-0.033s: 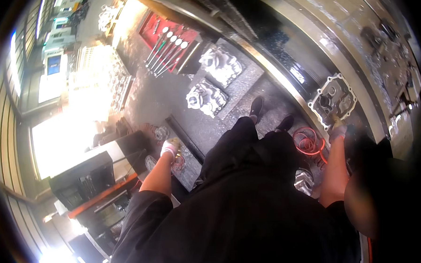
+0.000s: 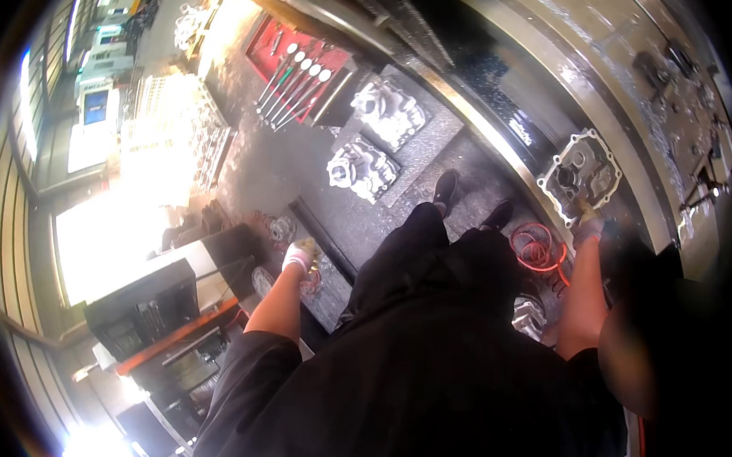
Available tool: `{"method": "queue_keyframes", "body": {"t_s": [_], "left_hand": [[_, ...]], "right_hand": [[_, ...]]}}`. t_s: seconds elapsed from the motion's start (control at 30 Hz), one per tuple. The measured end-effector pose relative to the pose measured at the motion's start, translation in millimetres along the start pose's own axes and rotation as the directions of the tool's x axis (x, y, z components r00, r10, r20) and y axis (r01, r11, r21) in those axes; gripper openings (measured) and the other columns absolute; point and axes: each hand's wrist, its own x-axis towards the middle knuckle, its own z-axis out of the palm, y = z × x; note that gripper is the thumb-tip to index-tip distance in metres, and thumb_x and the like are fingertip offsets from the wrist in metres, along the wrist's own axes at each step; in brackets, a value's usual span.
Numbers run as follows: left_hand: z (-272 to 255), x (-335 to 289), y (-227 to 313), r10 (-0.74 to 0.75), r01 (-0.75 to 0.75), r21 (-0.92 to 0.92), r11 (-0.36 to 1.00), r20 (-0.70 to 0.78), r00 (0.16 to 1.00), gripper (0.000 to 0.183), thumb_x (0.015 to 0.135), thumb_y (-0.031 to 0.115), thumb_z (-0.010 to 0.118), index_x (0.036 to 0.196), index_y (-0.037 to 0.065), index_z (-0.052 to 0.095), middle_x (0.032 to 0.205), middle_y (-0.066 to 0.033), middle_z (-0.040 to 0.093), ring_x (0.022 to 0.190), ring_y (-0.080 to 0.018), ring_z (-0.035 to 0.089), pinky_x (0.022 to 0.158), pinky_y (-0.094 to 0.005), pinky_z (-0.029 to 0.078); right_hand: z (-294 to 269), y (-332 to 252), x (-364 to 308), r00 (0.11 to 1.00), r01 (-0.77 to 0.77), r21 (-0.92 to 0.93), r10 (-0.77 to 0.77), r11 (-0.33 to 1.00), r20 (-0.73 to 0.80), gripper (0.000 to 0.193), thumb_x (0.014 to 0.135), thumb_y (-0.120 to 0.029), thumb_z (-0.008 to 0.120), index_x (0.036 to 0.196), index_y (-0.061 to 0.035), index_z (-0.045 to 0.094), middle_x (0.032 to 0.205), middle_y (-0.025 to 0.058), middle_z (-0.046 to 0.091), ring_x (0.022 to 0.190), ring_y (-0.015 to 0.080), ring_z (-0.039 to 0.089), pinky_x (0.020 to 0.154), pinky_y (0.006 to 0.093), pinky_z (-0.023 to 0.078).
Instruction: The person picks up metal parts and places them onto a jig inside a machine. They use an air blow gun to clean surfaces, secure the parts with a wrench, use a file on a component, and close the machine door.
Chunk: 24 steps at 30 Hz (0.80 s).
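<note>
At lower right, the gloved right hand (image 2: 586, 225) grips the lower edge of a flat, grey cast-metal housing cover (image 2: 581, 172) with a scalloped, bolt-holed rim, lying on the pale table (image 2: 622, 103); its long axis runs up and right. Just below coils a red-orange spiral hose (image 2: 535, 247). Left of centre, the gloved left hand (image 2: 300, 254) rests on round metal parts (image 2: 283, 229); its closure cannot be told. Beyond lie two ribbed grey castings (image 2: 363, 170).

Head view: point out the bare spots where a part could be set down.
Bare dark floor lies between the red tool tray and the two castings on the mat. Crowded: around the left hand with round parts, and by the right hand at the grey casting and orange hose.
</note>
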Motion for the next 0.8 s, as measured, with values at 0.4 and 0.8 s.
{"method": "queue_keyframes", "body": {"t_s": [0.4, 0.8], "left_hand": [[-3, 248, 9, 0.134, -0.152, 0.398, 0.905, 0.074, 0.988, 0.070, 0.091, 0.061, 0.064, 0.132, 0.005, 0.065, 0.126, -0.0169, 0.069, 0.117, -0.0307, 0.066, 0.098, -0.0418, 0.051], [34, 225, 131, -0.047, 0.181, -0.331, 0.926, 0.374, 0.926, 0.036, 0.089, 0.036, 0.071, 0.112, 0.009, 0.071, 0.097, -0.0042, 0.073, 0.079, -0.0221, 0.070, 0.066, -0.0430, 0.058]], "right_hand": [[51, -58, -71, 0.964, -0.208, -0.029, 0.210, 0.978, 0.161, 0.083, 0.088, -0.063, 0.067, 0.147, -0.0064, 0.050, 0.142, 0.0119, 0.058, 0.121, 0.0263, 0.061, 0.098, 0.0462, 0.049], [241, -29, -323, 0.947, -0.317, -0.450, 0.249, 0.835, -0.204, 0.022, 0.101, -0.028, 0.061, 0.093, -0.0075, 0.065, 0.074, 0.0043, 0.065, 0.065, 0.0177, 0.063, 0.063, 0.0316, 0.052]]}}
